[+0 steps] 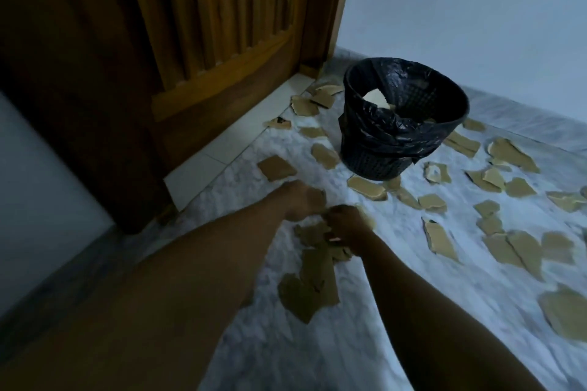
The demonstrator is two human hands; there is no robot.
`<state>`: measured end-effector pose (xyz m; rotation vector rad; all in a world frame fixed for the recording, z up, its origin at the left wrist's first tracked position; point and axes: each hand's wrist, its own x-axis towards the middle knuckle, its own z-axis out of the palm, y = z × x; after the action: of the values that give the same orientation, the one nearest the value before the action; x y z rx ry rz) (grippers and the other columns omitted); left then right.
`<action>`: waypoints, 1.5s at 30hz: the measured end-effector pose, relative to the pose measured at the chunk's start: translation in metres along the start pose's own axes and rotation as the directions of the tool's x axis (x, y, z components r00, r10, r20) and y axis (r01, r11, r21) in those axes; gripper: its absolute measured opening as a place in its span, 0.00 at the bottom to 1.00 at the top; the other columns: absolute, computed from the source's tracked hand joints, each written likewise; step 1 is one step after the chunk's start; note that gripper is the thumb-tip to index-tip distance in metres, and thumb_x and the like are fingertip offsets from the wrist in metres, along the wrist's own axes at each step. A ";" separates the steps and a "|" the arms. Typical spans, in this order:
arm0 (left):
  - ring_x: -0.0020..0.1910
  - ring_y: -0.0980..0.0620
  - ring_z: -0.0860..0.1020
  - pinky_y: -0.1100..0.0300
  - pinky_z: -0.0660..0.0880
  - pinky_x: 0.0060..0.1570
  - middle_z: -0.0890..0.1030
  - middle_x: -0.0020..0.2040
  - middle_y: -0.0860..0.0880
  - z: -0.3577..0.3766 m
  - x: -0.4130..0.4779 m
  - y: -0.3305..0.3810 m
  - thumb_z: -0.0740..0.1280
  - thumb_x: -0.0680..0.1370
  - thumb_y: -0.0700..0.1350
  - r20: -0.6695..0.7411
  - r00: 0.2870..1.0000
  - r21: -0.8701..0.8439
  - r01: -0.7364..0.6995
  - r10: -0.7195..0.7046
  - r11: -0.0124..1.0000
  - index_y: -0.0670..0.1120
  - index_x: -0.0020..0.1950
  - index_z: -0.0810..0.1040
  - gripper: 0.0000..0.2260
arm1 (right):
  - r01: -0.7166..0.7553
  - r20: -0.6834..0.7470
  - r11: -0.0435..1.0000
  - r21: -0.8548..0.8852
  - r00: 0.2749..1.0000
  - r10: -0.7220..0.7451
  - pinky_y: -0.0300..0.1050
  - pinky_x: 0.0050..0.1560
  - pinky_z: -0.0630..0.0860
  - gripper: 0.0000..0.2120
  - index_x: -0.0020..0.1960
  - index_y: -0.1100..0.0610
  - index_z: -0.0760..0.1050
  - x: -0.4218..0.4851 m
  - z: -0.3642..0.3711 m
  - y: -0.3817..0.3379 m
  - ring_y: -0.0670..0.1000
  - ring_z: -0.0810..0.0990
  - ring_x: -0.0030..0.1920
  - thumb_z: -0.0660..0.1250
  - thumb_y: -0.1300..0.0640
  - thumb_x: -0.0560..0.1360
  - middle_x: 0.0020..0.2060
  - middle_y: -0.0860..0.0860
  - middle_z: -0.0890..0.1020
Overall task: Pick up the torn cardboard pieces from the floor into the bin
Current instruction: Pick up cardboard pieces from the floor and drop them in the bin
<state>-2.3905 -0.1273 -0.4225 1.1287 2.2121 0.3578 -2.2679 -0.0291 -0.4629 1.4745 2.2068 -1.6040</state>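
Two bare forearms reach out low over a pale marbled floor (349, 343), meeting above a shadowed heap of torn cardboard pieces (317, 276). The right hand (346, 222) is knuckles-up with its fingers curled round several of those scraps, which stick out to its left and below it. The left hand (305, 200) sits just beside it, touching or nearly so; it is blurred and dim, and whether it grips anything cannot be told.

A slatted wooden door (206, 41) fills the upper left, with a strip of white threshold tile (238, 140) along its foot. A plain pale wall (476, 9) closes the right background.

Between them, beyond the hands, a black mesh bin (381, 162) stands upright with a crumpled black liner (390, 127) folded over its rim. A few light scraps show inside it.

Tan, ragged-edged fragments ring the bin on every visible side, lying flat and mostly apart. Some touch its base, some lie by the door, and many spread away to the right.
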 end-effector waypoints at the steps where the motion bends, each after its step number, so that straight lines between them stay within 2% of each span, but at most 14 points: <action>1: 0.67 0.42 0.72 0.54 0.72 0.62 0.72 0.70 0.40 0.010 -0.011 -0.028 0.65 0.81 0.50 -0.027 0.998 0.000 0.062 -0.062 0.998 0.41 0.72 0.69 0.23 | -0.017 0.130 0.998 -0.061 0.991 0.024 0.56 0.48 0.82 0.09 0.58 0.60 0.76 -0.005 0.020 0.008 0.58 0.82 0.45 0.67 0.57 0.80 0.51 0.62 0.80; 6: 0.65 0.42 0.73 0.52 0.72 0.60 0.73 0.68 0.43 0.039 -0.080 -0.144 0.66 0.79 0.51 -0.301 0.838 -0.107 0.444 -0.455 0.890 0.45 0.70 0.72 0.21 | 0.349 0.366 0.826 -0.443 0.911 -0.189 0.47 0.51 0.79 0.18 0.64 0.57 0.75 -0.010 0.094 0.009 0.57 0.83 0.52 0.72 0.51 0.77 0.54 0.57 0.80; 8: 0.69 0.41 0.70 0.50 0.69 0.66 0.71 0.71 0.43 0.051 -0.106 -0.172 0.65 0.79 0.50 -0.302 0.805 -0.109 0.504 -0.511 0.857 0.47 0.73 0.69 0.22 | 0.469 0.403 0.743 -0.478 0.868 -0.289 0.45 0.54 0.74 0.22 0.69 0.57 0.71 -0.017 0.124 0.012 0.58 0.79 0.59 0.70 0.52 0.78 0.61 0.58 0.76; 10: 0.70 0.41 0.69 0.49 0.67 0.69 0.69 0.73 0.43 0.062 -0.125 -0.184 0.61 0.79 0.52 -0.199 0.843 -0.010 0.507 -0.499 0.862 0.47 0.74 0.68 0.23 | 0.526 0.470 0.658 -0.539 0.836 -0.284 0.52 0.61 0.73 0.27 0.72 0.55 0.67 -0.025 0.153 0.017 0.61 0.73 0.65 0.70 0.50 0.77 0.65 0.57 0.70; 13: 0.69 0.38 0.70 0.50 0.66 0.68 0.72 0.69 0.38 0.076 -0.138 -0.181 0.60 0.74 0.56 -0.121 0.876 -0.016 0.468 -0.466 0.884 0.39 0.69 0.73 0.29 | 0.509 0.395 0.549 -0.663 0.861 -0.322 0.59 0.60 0.70 0.28 0.70 0.53 0.66 -0.042 0.177 0.027 0.60 0.67 0.65 0.69 0.43 0.76 0.64 0.56 0.68; 16: 0.65 0.39 0.74 0.50 0.69 0.63 0.76 0.64 0.40 0.088 -0.142 -0.182 0.59 0.76 0.60 -0.152 0.878 0.011 0.461 -0.454 0.887 0.41 0.63 0.76 0.27 | 0.451 0.296 0.621 -0.640 0.892 -0.342 0.59 0.63 0.67 0.36 0.72 0.54 0.60 -0.056 0.188 0.041 0.59 0.67 0.65 0.74 0.46 0.71 0.65 0.56 0.67; 20: 0.72 0.40 0.63 0.46 0.62 0.71 0.64 0.74 0.44 0.077 -0.144 -0.175 0.54 0.84 0.50 -0.158 0.874 0.163 0.482 -0.460 0.861 0.45 0.75 0.63 0.20 | 0.381 0.253 0.772 -0.509 0.923 -0.289 0.59 0.65 0.66 0.42 0.71 0.54 0.56 -0.059 0.186 0.038 0.58 0.72 0.65 0.79 0.54 0.67 0.63 0.54 0.71; 23: 0.77 0.39 0.55 0.49 0.57 0.74 0.52 0.78 0.39 0.070 -0.133 -0.179 0.58 0.83 0.52 -0.097 0.828 0.119 0.560 -0.552 0.820 0.43 0.80 0.48 0.30 | 0.381 0.343 0.824 -0.419 0.907 -0.245 0.58 0.68 0.67 0.34 0.69 0.55 0.64 -0.049 0.171 0.027 0.56 0.74 0.65 0.77 0.55 0.70 0.63 0.53 0.74; 25: 0.76 0.38 0.58 0.48 0.60 0.73 0.53 0.78 0.38 0.063 -0.126 -0.190 0.62 0.80 0.57 -0.086 0.796 0.075 0.605 -0.599 0.793 0.46 0.80 0.42 0.39 | 0.352 0.338 0.857 -0.377 0.913 -0.226 0.54 0.64 0.73 0.28 0.67 0.60 0.69 -0.042 0.155 0.017 0.58 0.76 0.63 0.76 0.55 0.72 0.62 0.57 0.76; 29: 0.72 0.38 0.64 0.46 0.66 0.68 0.64 0.74 0.42 0.057 -0.105 -0.222 0.67 0.74 0.62 -0.018 0.744 0.073 0.667 -0.668 0.741 0.48 0.77 0.58 0.37 | 0.362 0.441 0.689 -0.628 0.895 -0.067 0.46 0.47 0.74 0.18 0.63 0.63 0.75 -0.032 0.101 0.005 0.53 0.78 0.50 0.65 0.52 0.80 0.54 0.56 0.79; 32: 0.69 0.39 0.71 0.46 0.71 0.66 0.71 0.70 0.41 0.050 -0.098 -0.217 0.71 0.76 0.54 0.143 0.786 0.084 0.595 -0.601 0.799 0.42 0.72 0.69 0.29 | 0.366 0.455 0.493 -0.789 0.888 0.069 0.49 0.55 0.77 0.19 0.65 0.59 0.75 -0.032 0.084 0.020 0.54 0.78 0.54 0.62 0.47 0.80 0.59 0.56 0.78; 35: 0.70 0.40 0.70 0.51 0.70 0.66 0.67 0.74 0.40 0.040 -0.096 -0.187 0.71 0.73 0.60 0.192 0.817 0.114 0.531 -0.543 0.839 0.38 0.77 0.60 0.42 | 0.344 0.355 0.381 -0.858 0.934 -0.043 0.59 0.63 0.74 0.20 0.66 0.55 0.73 -0.042 0.098 0.050 0.60 0.74 0.64 0.63 0.46 0.79 0.66 0.56 0.72; 41: 0.74 0.38 0.59 0.48 0.62 0.73 0.55 0.77 0.39 0.071 -0.083 -0.169 0.75 0.68 0.64 0.088 0.836 0.210 0.516 -0.542 0.830 0.47 0.80 0.52 0.50 | 0.353 0.282 0.623 -0.698 0.935 -0.214 0.55 0.58 0.77 0.15 0.65 0.56 0.68 -0.058 0.125 0.060 0.57 0.78 0.57 0.63 0.57 0.80 0.59 0.57 0.76; 45: 0.74 0.35 0.60 0.47 0.66 0.71 0.49 0.77 0.37 0.086 -0.084 -0.165 0.79 0.67 0.56 0.035 0.809 0.121 0.580 -0.587 0.806 0.46 0.80 0.45 0.54 | 0.271 0.221 0.814 -0.514 0.959 -0.179 0.57 0.47 0.80 0.28 0.65 0.54 0.63 -0.060 0.110 0.047 0.58 0.81 0.53 0.75 0.59 0.71 0.54 0.57 0.79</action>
<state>-2.4028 -0.2960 -0.5364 0.4407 2.3979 -0.0668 -2.2531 -0.1511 -0.5167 0.9171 2.5154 -0.9536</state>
